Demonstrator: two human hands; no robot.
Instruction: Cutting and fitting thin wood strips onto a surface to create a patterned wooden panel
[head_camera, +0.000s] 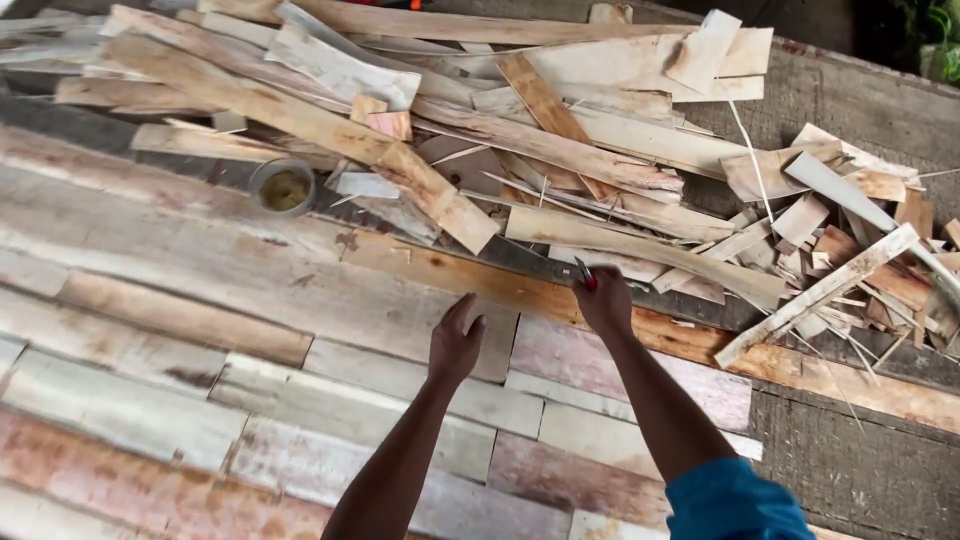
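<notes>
A loose heap of pale, split wood veneer offcuts (560, 130) covers the far half of the work surface, with a smaller tangle of short slivers and strips (850, 250) spilling to the right; the pieces are too many and too overlapped to count. One round tape roll with a brownish centre (283, 187) sits at the heap's near left edge. Nearer the person, flat weathered veneer sheets in grey, pink and orange tones (200, 340) lie side by side in overlapping rows.

Two hands are in view, both reaching forward with arms stretched out. The left hand (455, 340) rests on the sheets, fingers loosely spread and thumb apart, holding nothing. The right hand (603, 300) is closed round a small red-handled tool (585, 276), whose tip pokes out above the knuckles at the orange-stained sheet (480, 275), just short of the heap. A blue sleeve (735, 505) covers the right upper arm.
</notes>
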